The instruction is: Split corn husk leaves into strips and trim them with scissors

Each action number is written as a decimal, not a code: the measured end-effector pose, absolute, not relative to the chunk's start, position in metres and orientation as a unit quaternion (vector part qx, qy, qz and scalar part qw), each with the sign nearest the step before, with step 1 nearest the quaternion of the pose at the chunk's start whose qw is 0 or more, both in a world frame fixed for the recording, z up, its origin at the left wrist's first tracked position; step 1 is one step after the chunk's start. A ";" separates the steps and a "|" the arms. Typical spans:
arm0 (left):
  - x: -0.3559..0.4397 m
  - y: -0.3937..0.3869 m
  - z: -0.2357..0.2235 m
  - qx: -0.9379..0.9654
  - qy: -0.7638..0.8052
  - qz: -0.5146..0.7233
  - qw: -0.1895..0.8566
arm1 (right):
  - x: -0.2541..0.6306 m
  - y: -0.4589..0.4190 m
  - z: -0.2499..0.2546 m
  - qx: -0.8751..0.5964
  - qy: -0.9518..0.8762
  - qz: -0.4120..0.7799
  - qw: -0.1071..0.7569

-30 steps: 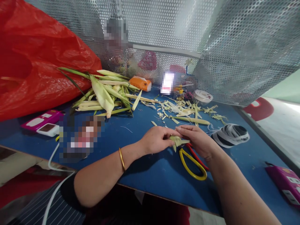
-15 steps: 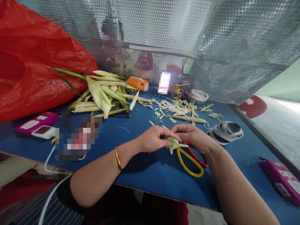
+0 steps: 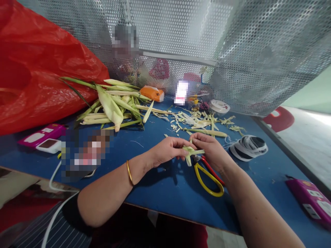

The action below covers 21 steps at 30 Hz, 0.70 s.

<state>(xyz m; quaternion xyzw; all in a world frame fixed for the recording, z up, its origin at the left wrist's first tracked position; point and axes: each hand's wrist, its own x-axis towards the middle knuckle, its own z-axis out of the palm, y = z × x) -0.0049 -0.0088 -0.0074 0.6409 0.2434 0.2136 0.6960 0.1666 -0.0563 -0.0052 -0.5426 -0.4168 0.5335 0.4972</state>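
A small folded piece of pale green corn husk (image 3: 189, 151), with strips sticking out, is between my hands above the blue table (image 3: 155, 187). My left hand (image 3: 165, 151) pinches its folded middle between thumb and fingers. From the other side, my right hand (image 3: 212, 150) has its thumb and fingertips closed on one upper strip of the husk. Under my right hand lie scissors (image 3: 214, 194) with one yellow and one red handle; their blades are mostly hidden. Right of that hand is a spool of white thread (image 3: 249, 146).
At the left back, a heap of corn husks (image 3: 110, 105) rests against a red plastic bag (image 3: 51, 69). Husk scraps (image 3: 198, 120) lie scattered beyond my hands. An orange tissue pack (image 3: 151, 93), a white tape roll (image 3: 219, 106) and purple boxes (image 3: 311, 198) are also around.
Both hands have shifted slightly up and away from the scissors. The husk piece has turned, its strips spreading into a cross shape, and more of the scissors shows.
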 end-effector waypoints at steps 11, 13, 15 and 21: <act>-0.004 -0.011 -0.009 0.616 0.272 0.191 0.714 | 0.165 -0.057 -0.006 -0.516 -0.430 0.509 0.538; -0.005 -0.011 -0.008 0.621 0.269 0.144 0.722 | 0.163 -0.057 -0.007 -0.523 -0.456 0.474 0.542; -0.006 -0.011 -0.008 0.628 0.281 0.123 0.715 | 0.161 -0.058 -0.008 -0.527 -0.473 0.459 0.536; -0.007 -0.016 -0.008 0.651 0.289 0.119 0.692 | 0.158 -0.063 -0.003 -0.521 -0.475 0.511 0.490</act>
